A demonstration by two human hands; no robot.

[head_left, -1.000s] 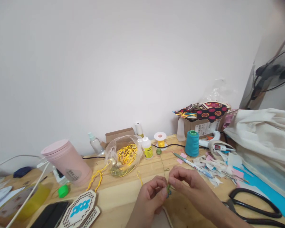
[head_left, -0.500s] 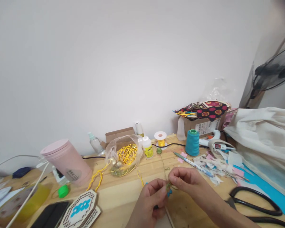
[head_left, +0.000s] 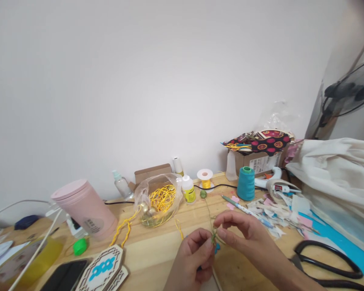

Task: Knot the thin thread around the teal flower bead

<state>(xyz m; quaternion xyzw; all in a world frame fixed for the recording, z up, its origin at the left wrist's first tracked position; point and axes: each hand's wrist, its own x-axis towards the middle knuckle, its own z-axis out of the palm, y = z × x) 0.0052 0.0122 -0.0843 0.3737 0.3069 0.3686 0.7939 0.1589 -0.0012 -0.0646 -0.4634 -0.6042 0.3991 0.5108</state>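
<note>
Between the thumb and fingers of my left hand (head_left: 193, 258) is a small piece of green thread work (head_left: 214, 235), with a blue bit (head_left: 217, 248) just beside the fingertips. My right hand (head_left: 245, 238) is at its right side, thumb and forefinger curved near the green thread with a gap between them. A thin green strand (head_left: 209, 208) runs from the work up to a small green thread ball (head_left: 203, 194) on the table. Under my left hand a pale flat edge shows; what it belongs to is mostly hidden.
Black-handled scissors (head_left: 327, 258) lie at the right, near paper scraps (head_left: 269, 212) and a pen (head_left: 245, 208). Behind stand a teal thread cone (head_left: 246, 184), a glue bottle (head_left: 188, 189) and a bag of yellow cord (head_left: 162, 198). A pink cup (head_left: 86, 208) and octagonal wooden plaques (head_left: 101, 268) are left.
My right thumb and forefinger have parted and drawn slightly away from the green work. More of the blue bit shows. My left hand keeps its pinch in nearly the same place.
</note>
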